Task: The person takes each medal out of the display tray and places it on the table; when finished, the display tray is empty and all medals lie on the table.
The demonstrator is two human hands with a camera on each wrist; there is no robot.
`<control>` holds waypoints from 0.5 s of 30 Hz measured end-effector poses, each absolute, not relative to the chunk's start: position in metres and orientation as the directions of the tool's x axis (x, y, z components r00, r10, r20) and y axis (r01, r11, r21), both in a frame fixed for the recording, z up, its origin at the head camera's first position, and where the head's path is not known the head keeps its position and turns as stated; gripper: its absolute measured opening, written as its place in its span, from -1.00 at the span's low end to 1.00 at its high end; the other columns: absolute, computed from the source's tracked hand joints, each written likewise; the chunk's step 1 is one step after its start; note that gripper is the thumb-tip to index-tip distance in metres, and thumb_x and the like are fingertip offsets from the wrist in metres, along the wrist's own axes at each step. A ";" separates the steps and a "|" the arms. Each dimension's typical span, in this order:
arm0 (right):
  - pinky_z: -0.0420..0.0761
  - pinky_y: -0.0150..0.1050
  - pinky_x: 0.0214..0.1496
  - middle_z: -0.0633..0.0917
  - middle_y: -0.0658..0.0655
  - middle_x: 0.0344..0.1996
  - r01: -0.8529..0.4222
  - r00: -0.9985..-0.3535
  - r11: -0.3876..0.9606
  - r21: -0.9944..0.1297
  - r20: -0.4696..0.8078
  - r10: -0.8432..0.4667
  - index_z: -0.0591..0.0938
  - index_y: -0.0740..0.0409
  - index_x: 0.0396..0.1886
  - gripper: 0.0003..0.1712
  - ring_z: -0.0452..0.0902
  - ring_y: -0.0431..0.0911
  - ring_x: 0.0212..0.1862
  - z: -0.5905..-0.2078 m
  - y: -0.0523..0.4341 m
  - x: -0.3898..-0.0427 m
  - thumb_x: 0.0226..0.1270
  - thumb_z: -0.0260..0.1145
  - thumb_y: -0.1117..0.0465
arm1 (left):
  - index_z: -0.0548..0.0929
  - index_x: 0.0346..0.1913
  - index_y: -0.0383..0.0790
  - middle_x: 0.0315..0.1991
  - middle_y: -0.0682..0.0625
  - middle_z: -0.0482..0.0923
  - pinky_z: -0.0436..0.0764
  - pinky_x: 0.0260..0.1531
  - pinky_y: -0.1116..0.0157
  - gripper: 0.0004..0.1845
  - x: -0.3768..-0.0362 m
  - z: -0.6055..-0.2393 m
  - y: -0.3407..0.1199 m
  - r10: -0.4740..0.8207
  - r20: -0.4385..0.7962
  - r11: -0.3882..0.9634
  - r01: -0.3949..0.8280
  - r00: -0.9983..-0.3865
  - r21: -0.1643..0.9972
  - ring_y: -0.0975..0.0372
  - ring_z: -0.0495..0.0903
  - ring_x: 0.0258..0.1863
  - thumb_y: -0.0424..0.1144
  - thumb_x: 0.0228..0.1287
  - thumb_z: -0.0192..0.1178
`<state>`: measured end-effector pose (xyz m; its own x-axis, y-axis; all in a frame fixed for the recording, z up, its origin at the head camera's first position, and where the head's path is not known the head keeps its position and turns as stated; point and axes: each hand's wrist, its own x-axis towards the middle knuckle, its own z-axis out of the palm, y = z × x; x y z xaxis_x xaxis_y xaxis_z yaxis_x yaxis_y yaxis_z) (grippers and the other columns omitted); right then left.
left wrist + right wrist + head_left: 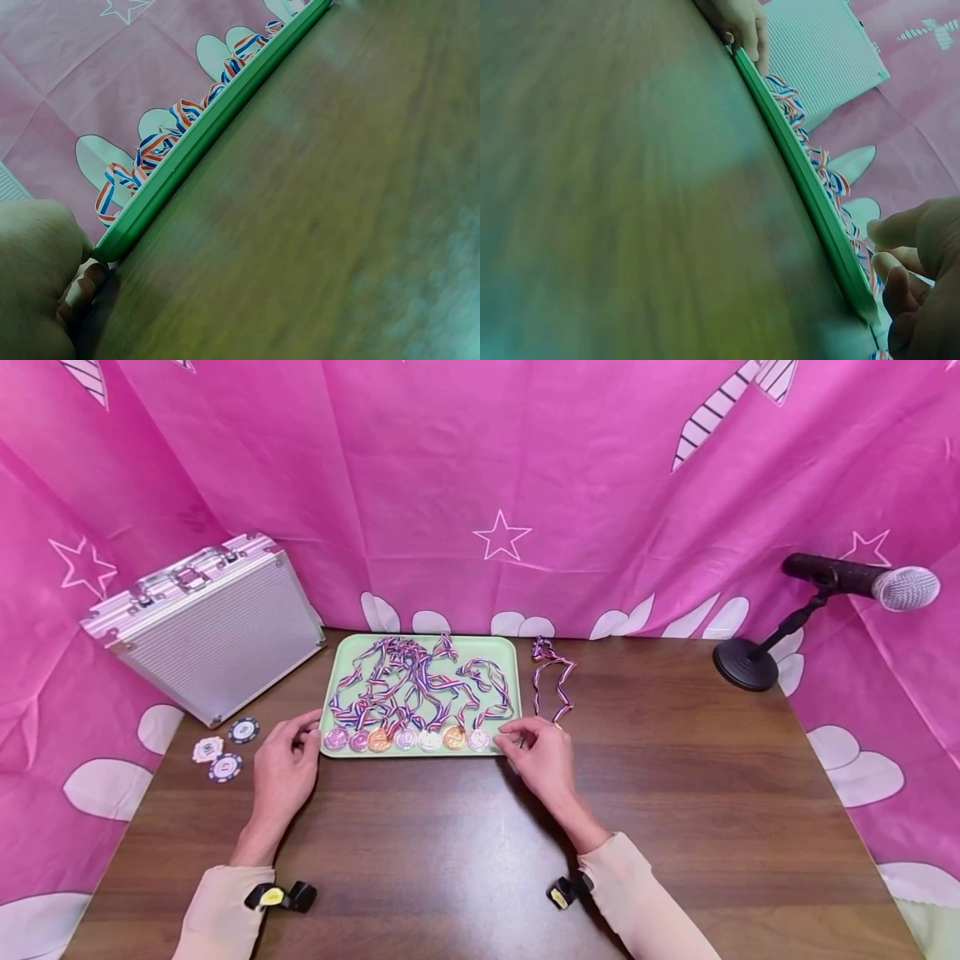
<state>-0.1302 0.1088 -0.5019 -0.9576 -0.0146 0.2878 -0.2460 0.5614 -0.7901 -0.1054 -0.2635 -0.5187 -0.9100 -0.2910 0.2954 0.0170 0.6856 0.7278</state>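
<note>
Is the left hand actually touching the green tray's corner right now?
Touching. The left wrist view shows the left hand with a fingertip pressed against the near corner of the green tray, no gap visible.

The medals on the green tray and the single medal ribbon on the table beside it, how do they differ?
The medals on the tray form a row of seven along the near rim of the green tray, ribbons tangled together. The single ribbon lies alone on the bare table, right of the tray; its medal is barely visible. All ribbons share red, white and blue stripes.
</note>
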 end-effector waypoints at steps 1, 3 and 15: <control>0.50 -0.35 -0.37 0.81 0.01 -0.44 -0.246 -0.958 0.572 -0.783 0.285 -0.023 0.92 0.12 -0.25 -0.84 0.50 -0.30 -0.50 -0.501 0.106 -0.131 0.18 0.73 0.29 | 0.81 0.28 -0.25 -0.05 -0.18 0.74 0.33 -0.24 0.47 -0.67 -0.105 -0.519 -0.263 -0.292 0.294 0.685 0.016 -0.910 0.728 0.20 0.52 -0.22 -0.37 0.59 0.25; 0.54 -0.30 -0.35 0.81 0.00 -0.43 -0.247 -0.960 0.595 -0.765 0.279 -0.039 0.92 0.10 -0.25 -0.83 0.54 -0.27 -0.49 -0.500 0.100 -0.132 0.17 0.75 0.26 | 0.81 0.28 -0.25 -0.05 -0.18 0.74 0.33 -0.24 0.46 -0.67 -0.105 -0.519 -0.263 -0.292 0.292 0.685 0.014 -0.911 0.729 0.20 0.52 -0.22 -0.37 0.59 0.25; 0.57 -0.05 -0.35 0.76 -0.13 -0.46 -0.189 -0.970 0.792 -0.580 0.234 -0.061 0.92 -0.14 -0.30 -0.64 0.70 -0.09 -0.36 -0.507 0.082 -0.146 -0.01 0.82 -0.16 | 0.80 0.29 -0.25 -0.04 -0.19 0.74 0.33 -0.23 0.42 -0.67 -0.106 -0.520 -0.264 -0.289 0.295 0.690 0.015 -0.911 0.723 0.16 0.53 -0.21 -0.36 0.60 0.25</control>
<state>-0.1462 0.0821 -0.5069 -0.9704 -0.0608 0.2337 -0.1893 0.7922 -0.5801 -0.1058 -0.2642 -0.5196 -0.9106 -0.2892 0.2953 0.0154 0.6902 0.7234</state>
